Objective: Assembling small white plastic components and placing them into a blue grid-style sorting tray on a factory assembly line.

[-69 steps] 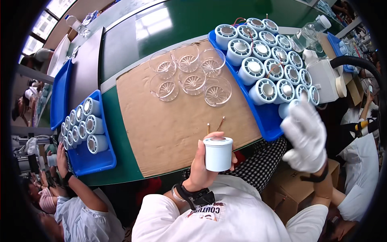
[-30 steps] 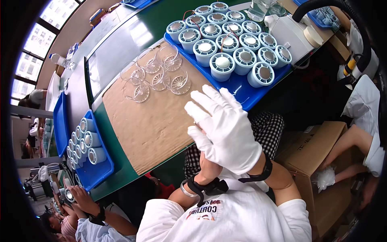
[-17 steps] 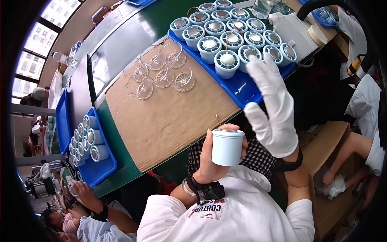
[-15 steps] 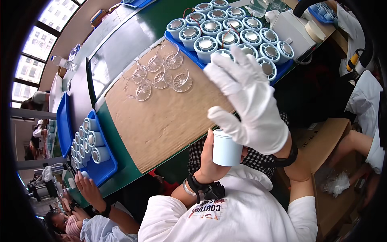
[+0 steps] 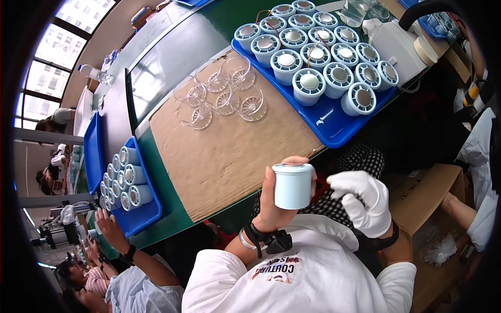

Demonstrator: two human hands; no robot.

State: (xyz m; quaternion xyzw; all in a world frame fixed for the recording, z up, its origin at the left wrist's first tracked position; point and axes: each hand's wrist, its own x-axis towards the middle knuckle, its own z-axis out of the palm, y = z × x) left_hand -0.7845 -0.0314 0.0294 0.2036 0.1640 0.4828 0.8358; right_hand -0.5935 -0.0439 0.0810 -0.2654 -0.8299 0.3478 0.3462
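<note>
My bare left hand is closed around a light-blue cylindrical housing, held upright with its rimmed top facing up. To its right, apart from the housing, is my right hand in a white glove. Its fingers are loosely bent, with a gap at the thumb and nothing visible between them. Beyond both hands lies a cardboard sheet, bearing several clear plastic cups with spoked bases. A blue tray at the far right holds several light-blue housings with slotted rings and round centres.
Another blue tray with more housings lies at the left, near a co-worker's hand. A white device with a dark hose stands at the far right. An open cardboard box is right of my lap. Red wires cross the right tray's housings.
My gloved right hand has drawn back from the tray toward my lap, its fingers going from spread to bent. A vacant patch of the tray's near end now shows. My left hand still holds its housing.
</note>
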